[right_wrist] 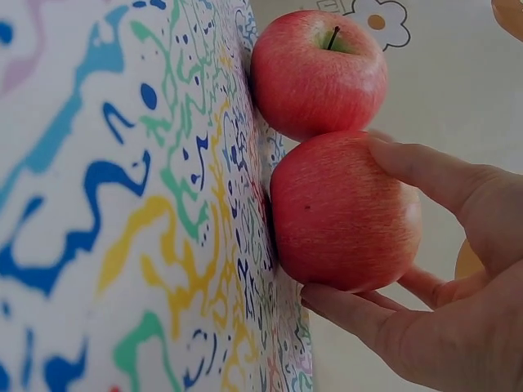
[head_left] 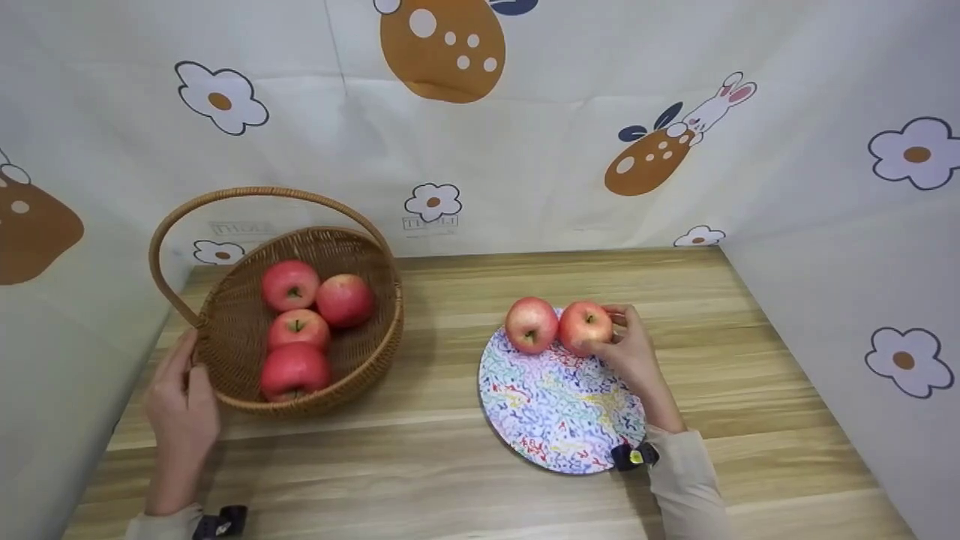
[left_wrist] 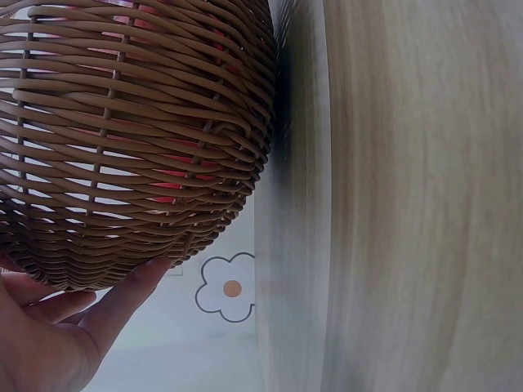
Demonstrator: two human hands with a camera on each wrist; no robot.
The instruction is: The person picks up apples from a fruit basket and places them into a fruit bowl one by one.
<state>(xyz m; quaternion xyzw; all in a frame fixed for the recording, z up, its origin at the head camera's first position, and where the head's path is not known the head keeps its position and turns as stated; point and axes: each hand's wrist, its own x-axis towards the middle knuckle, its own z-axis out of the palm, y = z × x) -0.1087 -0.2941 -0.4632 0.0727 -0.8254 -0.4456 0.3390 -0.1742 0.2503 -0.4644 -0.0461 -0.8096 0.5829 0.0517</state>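
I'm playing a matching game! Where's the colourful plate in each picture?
Head: the colourful plate is right of centre, in the lower half.
Left wrist: it isn't in this picture.
Right wrist: it fills the left side.
Shared landmark: the flowered backdrop shows in all three.

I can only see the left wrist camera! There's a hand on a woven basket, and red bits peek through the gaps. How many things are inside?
Observer: The head view shows four apples inside the basket.
Operator: Yum! What's happening away from the basket?
Observer: The right hand is holding another apple.
Operator: Is it up in the air, or on something?
Observer: It's on a round, colorful plate, near the far edge.
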